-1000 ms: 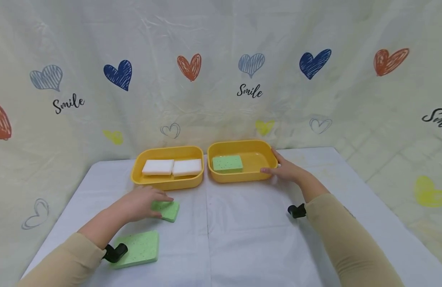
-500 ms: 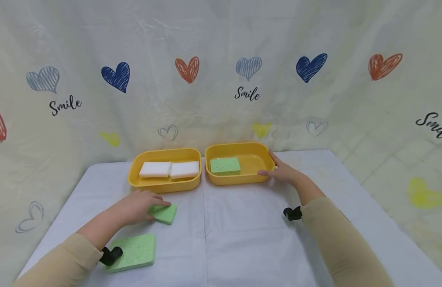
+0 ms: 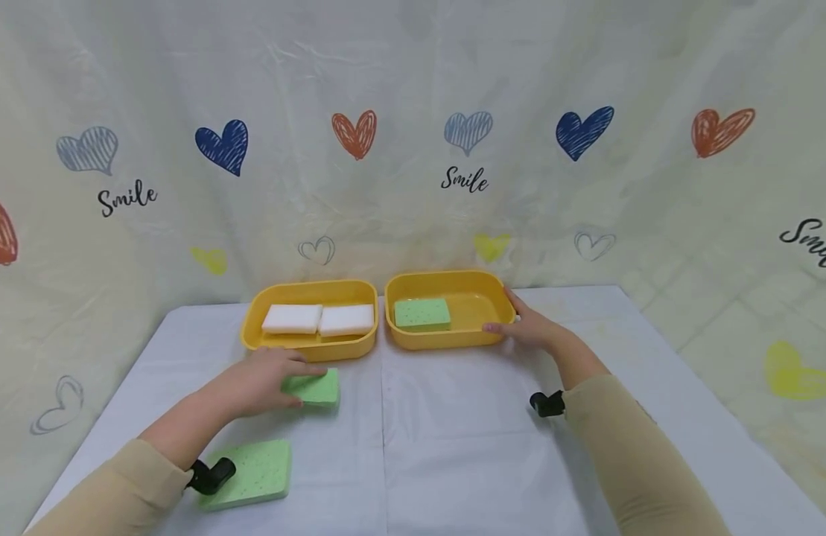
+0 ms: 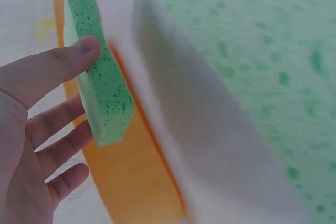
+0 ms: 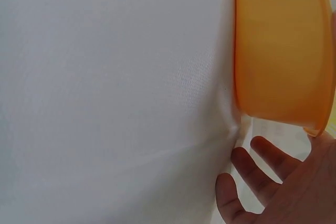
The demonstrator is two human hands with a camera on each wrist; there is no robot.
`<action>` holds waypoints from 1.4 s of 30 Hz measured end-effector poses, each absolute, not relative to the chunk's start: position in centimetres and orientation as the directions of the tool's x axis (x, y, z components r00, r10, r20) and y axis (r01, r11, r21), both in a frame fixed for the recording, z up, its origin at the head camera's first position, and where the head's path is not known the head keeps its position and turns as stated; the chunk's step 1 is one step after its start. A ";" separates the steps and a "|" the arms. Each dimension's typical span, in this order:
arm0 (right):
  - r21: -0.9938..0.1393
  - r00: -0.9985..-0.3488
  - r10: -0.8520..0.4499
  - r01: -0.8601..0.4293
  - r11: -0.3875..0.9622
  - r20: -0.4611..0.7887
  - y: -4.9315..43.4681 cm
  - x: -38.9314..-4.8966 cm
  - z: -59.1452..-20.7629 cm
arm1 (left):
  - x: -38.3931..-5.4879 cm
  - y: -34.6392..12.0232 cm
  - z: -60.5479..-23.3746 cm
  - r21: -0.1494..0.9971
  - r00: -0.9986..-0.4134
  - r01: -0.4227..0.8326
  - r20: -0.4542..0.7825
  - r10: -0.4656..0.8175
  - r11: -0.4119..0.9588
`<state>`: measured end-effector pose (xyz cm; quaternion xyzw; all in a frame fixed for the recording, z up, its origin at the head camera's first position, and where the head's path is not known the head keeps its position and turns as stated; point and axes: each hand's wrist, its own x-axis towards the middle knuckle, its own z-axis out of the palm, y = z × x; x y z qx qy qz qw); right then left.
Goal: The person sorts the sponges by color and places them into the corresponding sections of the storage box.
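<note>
My left hand (image 3: pixel 265 381) pinches a small green sponge (image 3: pixel 313 388) between thumb and fingers, just in front of the left yellow tray (image 3: pixel 312 350). In the left wrist view the thumb lies across the edge of the sponge (image 4: pixel 102 77), which stands tilted. A larger green sponge (image 3: pixel 258 473) lies flat under my left wrist. My right hand (image 3: pixel 533 324) holds the right end of the second yellow tray (image 3: pixel 446 340), its thumb over the front rim. In the right wrist view several fingers (image 5: pixel 257 174) hang loose beside the tray's end (image 5: pixel 283 51).
Two white sponges (image 3: pixel 292 318) lie side by side in the left tray. One green sponge (image 3: pixel 422 314) sits at the left of the right tray. A white cloth (image 3: pixel 453 432) covers the table, with a heart-printed sheet (image 3: pixel 413 67) behind it.
The small green sponge has tilted up in my left hand, its front edge now showing, after lying flatter under the fingers. My right hand stays at its tray.
</note>
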<state>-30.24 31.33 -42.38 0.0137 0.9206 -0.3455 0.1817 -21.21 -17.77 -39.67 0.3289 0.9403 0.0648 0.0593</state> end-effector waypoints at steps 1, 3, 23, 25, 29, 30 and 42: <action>-0.633 -0.934 -0.103 0.148 0.760 -0.342 31.3 -30.2 -42.4 | -21.3 -17.6 -39.5 0.165 -0.774 0.616 -0.053 0.631 0.770; -0.638 -0.934 -0.108 0.146 0.756 -0.341 31.3 -30.2 -42.3 | -21.5 -17.2 -39.1 0.176 -0.769 0.625 -0.028 0.639 0.760; -0.651 -0.934 -0.105 0.154 0.744 -0.342 31.3 -29.9 -42.1 | -26.8 -3.9 -37.2 0.313 -0.775 0.617 0.085 0.626 0.722; -0.652 -0.935 -0.108 0.150 0.744 -0.338 31.3 -29.9 -42.1 | -27.6 -2.4 -37.3 0.364 -0.805 0.572 0.076 0.589 0.735; -0.648 -0.934 -0.106 0.152 0.746 -0.341 31.4 -29.9 -42.2 | -29.3 0.5 -37.6 0.452 -0.847 0.500 0.077 0.526 0.739; -0.649 -0.934 -0.107 0.151 0.746 -0.340 31.5 -29.9 -42.2 | -29.7 1.1 -37.6 0.465 -0.854 0.487 0.076 0.515 0.739; -0.668 -0.941 -0.130 0.121 0.734 -0.313 31.5 -29.8 -42.0 | -33.2 6.8 -38.4 0.606 -0.871 0.413 0.043 0.490 0.680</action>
